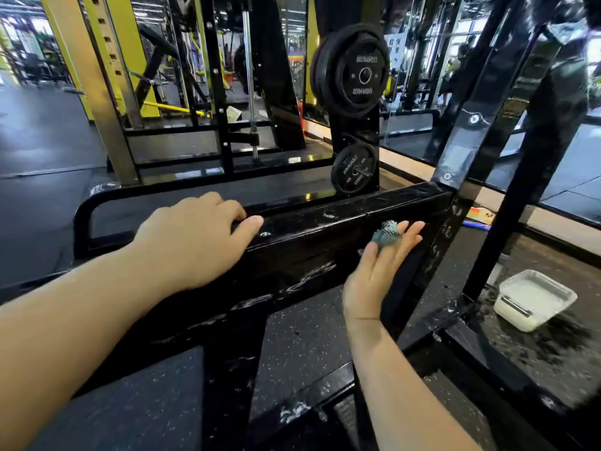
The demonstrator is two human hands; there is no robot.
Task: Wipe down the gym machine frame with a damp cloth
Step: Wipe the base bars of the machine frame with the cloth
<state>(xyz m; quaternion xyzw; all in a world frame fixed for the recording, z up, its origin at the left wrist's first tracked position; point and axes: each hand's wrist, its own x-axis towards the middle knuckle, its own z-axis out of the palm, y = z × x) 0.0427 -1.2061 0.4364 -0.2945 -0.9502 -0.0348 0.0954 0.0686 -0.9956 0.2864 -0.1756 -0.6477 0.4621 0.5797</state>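
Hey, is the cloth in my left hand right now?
No, the right hand holds the blue-grey cloth, while the bare left hand grips the top of the black frame bar.
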